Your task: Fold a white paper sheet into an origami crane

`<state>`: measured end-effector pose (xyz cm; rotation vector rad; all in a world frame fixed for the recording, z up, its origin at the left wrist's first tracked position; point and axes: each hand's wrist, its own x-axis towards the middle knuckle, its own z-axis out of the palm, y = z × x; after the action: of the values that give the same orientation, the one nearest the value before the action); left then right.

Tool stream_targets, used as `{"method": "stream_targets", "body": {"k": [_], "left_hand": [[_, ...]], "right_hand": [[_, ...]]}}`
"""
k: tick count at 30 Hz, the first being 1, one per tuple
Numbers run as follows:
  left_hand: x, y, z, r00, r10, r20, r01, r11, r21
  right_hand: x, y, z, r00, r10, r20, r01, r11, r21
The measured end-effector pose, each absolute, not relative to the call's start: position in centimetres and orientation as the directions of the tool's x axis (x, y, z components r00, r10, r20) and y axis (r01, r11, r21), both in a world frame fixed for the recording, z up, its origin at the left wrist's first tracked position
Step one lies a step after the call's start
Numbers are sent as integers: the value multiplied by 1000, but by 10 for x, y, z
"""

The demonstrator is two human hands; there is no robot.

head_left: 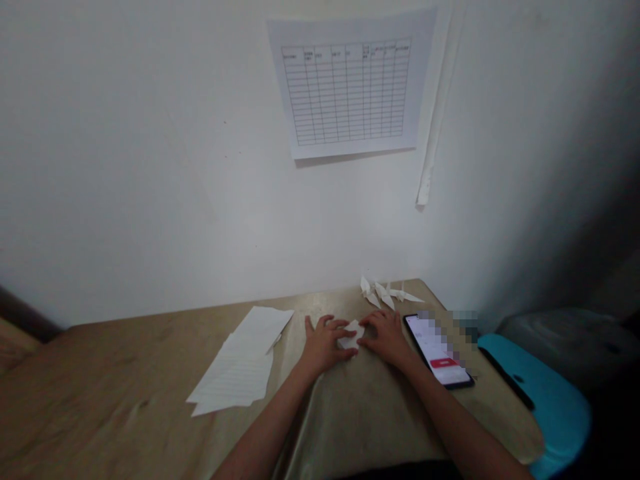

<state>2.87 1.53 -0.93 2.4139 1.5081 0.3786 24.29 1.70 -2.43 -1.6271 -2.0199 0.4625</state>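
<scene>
While both hands press down near the far side of the table (125, 373), a small folded paper (351, 335) lies between them. The left hand (324, 343) is flat with its fingers spread wide on the paper's left side. The right hand (387, 337) is flat too, with its fingers closer together on the paper's right side.

The table's back edge meets the wall at 12 o'clock. At 9 o'clock there is lots of bare table, past a pile of lined sheets (240, 367). At 3 o'clock a phone (440, 350) lies just beside the right hand, near the table's right edge, so room is tight there. Little paper birds (383, 293) sit at 1 o'clock.

The table looks tan, smooth and a bit shiny. The folded paper is white, thin and pointy. Its long side seems to slant from 7 o'clock to 1 o'clock.
</scene>
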Motion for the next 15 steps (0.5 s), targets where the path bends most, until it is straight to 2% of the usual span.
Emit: {"method": "stream_targets", "body": {"k": [15], "left_hand": [[29, 16, -10, 426, 902, 71, 833, -421, 359]], "right_hand": [[238, 27, -29, -122, 966, 226, 823, 226, -521]]}}
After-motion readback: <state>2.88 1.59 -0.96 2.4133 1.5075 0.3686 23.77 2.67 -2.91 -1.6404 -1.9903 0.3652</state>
